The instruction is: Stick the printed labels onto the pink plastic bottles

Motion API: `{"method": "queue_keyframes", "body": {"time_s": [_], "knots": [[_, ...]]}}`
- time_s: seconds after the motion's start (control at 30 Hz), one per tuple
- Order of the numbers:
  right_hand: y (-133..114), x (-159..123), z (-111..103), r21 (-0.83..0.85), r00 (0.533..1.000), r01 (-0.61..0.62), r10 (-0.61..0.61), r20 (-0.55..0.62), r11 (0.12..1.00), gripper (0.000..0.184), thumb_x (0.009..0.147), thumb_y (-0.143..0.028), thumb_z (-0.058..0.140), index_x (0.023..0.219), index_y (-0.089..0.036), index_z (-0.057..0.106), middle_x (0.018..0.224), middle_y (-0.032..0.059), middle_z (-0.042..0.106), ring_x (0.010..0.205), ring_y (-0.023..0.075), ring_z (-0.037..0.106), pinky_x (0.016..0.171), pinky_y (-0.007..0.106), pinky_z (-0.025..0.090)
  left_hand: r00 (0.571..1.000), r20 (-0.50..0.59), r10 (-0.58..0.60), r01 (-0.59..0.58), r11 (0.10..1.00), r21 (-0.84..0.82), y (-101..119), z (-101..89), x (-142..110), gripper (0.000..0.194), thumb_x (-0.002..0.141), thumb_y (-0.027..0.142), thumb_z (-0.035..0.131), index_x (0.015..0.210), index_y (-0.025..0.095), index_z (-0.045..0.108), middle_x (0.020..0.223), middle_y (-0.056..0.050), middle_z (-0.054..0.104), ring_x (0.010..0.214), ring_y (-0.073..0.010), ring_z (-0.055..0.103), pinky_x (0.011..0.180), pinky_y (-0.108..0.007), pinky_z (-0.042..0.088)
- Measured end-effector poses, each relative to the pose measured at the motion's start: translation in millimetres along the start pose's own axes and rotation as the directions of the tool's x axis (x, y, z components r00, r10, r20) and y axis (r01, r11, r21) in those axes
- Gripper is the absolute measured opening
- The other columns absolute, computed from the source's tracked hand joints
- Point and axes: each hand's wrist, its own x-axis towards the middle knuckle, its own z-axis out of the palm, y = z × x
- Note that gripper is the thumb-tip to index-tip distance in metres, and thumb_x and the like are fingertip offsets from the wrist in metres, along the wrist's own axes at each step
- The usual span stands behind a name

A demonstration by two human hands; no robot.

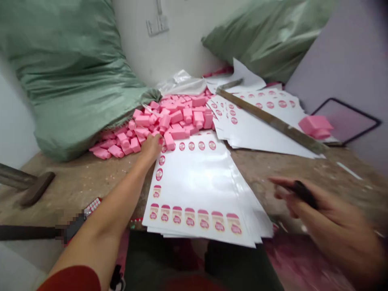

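Okay, nearest the camera, the right hand point(321, 208) was a bit blurry and curled around what looked like a black pen point(304, 195), so it was clenched on that. The left hand point(150, 148) was reaching out, its fingertips point(159, 140) against the pink plastic pieces point(172, 117), but I honestly couldn't tell if it had hold of one. Those pieces sat in a loose heap on the wooden table point(91, 182), spilling from a green sack point(66, 72). A stack of printed white sheets point(206, 190) hung over the near table edge, so one bump could've slid it off. Loose pieces could also roll onto the sheets. Past that, a long metal bar point(269, 121) lay across more sheets point(263, 125), and pulling those could've dragged the bar along.
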Motion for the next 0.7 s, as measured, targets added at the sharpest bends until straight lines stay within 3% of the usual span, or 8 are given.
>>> {"method": "queue_keyframes", "body": {"time_s": [0.07, 0.13, 0.2, 0.27, 0.33, 0.4, 0.5, 0.7], "knots": [[-29.0, -13.1, 12.9, 0.024, 0.996, -0.065, 0.063, 0.065, 0.998, 0.036, 0.082, -0.05, 0.056, 0.101, -0.023, 0.07, 0.1, 0.0089, 0.072, 0.09, 0.0286, 0.066, 0.074, 0.038, 0.052, 0.999, -0.018, -0.028, 0.026, 0.996, -0.087, 0.5, -5.0, -13.0, 0.034, 0.084, 0.019, 0.061, 0.117, 0.018, 0.057, 0.128, -0.013, 0.056, 0.12, -0.0301, 0.052, 0.097, -0.048, 0.045], [-51.7, -22.2, 27.6, 0.066, 0.984, -0.097, 0.086, 0.158, 0.993, 0.038, 0.079, -0.052, 0.058, 0.101, -0.022, 0.068, 0.092, 0.0072, 0.071, 0.083, 0.0252, 0.066, 0.072, 0.036, 0.052, 0.998, -0.019, -0.054, 0.05, 0.98, -0.193, 1.4, -13.0, -36.1, 0.042, 0.082, 0.015, 0.059, 0.124, 0.021, 0.051, 0.123, -0.012, 0.06, 0.112, -0.0279, 0.059, 0.089, -0.041, 0.05], [-67.5, -29.0, 41.4, 0.087, 0.968, -0.091, 0.068, 0.241, 0.992, 0.041, 0.08, -0.054, 0.058, 0.107, -0.023, 0.063, 0.086, 0.0047, 0.068, 0.076, 0.0218, 0.064, 0.065, 0.032, 0.051, 0.992, 0.079, -0.099, 0.124, 0.891, -0.436, 1.9, -21.1, -67.2, 0.048, 0.082, 0.017, 0.058, 0.128, 0.022, 0.046, 0.109, -0.009, 0.065, 0.089, -0.0207, 0.066, 0.073, -0.033, 0.054], [-77.5, -34.2, 52.8, 0.073, 0.942, -0.069, 0.041, 0.334, 0.995, 0.039, 0.086, -0.053, 0.051, 0.11, -0.023, 0.057, 0.08, 0.0025, 0.066, 0.071, 0.0195, 0.062, 0.06, 0.029, 0.049, 0.949, 0.289, -0.125, 0.305, 0.593, -0.745, 0.9, -25.2, -101.3, 0.051, 0.076, 0.017, 0.064, 0.125, 0.021, 0.048, 0.095, -0.005, 0.067, 0.071, -0.0146, 0.064, 0.063, -0.027, 0.053], [-81.8, -37.0, 61.4, 0.035, 0.902, -0.029, 0.011, 0.431, 0.999, 0.031, 0.092, -0.048, 0.042, 0.105, -0.024, 0.056, 0.073, 0.0008, 0.063, 0.066, 0.0182, 0.061, 0.058, 0.028, 0.047, 0.889, 0.444, -0.111, 0.457, 0.282, -0.844, -1.1, -23.2, -131.8, 0.053, 0.069, 0.013, 0.07, 0.119, 0.019, 0.053, 0.088, -0.004, 0.067, 0.066, -0.0119, 0.063, 0.062, -0.025, 0.053], [-80.2, -36.7, 67.1, 0.0, 0.88, 0.013, -0.012, 0.475, 1.0, 0.029, 0.093, -0.044, 0.037, 0.098, -0.024, 0.057, 0.073, 0.001, 0.064, 0.065, 0.018, 0.061, 0.059, 0.028, 0.045, 0.847, 0.52, -0.109, 0.531, 0.136, -0.836, -3.1, -16.5, -154.6, 0.052, 0.065, 0.01, 0.072, 0.114, 0.017, 0.057, 0.089, -0.004, 0.067, 0.067, -0.0118, 0.063, 0.063, -0.024, 0.054], [-70.6, -31.4, 70.6, -0.035, 0.904, 0.054, -0.034, 0.426, 0.998, 0.029, 0.093, -0.043, 0.037, 0.097, -0.024, 0.059, 0.073, 0.0012, 0.065, 0.065, 0.0181, 0.061, 0.06, 0.029, 0.045, 0.817, 0.568, -0.103, 0.574, 0.044, -0.818, -2.1, -5.9, -173.3, 0.047, 0.064, 0.01, 0.074, 0.109, 0.016, 0.061, 0.092, -0.004, 0.068, 0.07, -0.0127, 0.064, 0.064, -0.024, 0.054], [-61.0, -25.7, 71.2, -0.159, 0.938, 0.089, -0.029, 0.344, 0.983, 0.032, 0.093, -0.042, 0.038, 0.094, -0.023, 0.063, 0.078, 0.0035, 0.068, 0.069, 0.0206, 0.063, 0.061, 0.032, 0.047, 0.815, 0.575, -0.079, 0.572, -0.057, -0.818, 15.8, 1.7, -182.5, 0.054, 0.064, 0.006, 0.073, 0.114, 0.02, 0.057, 0.097, -0.003, 0.068, 0.078, -0.0124, 0.064, 0.073, -0.025, 0.053]]}}
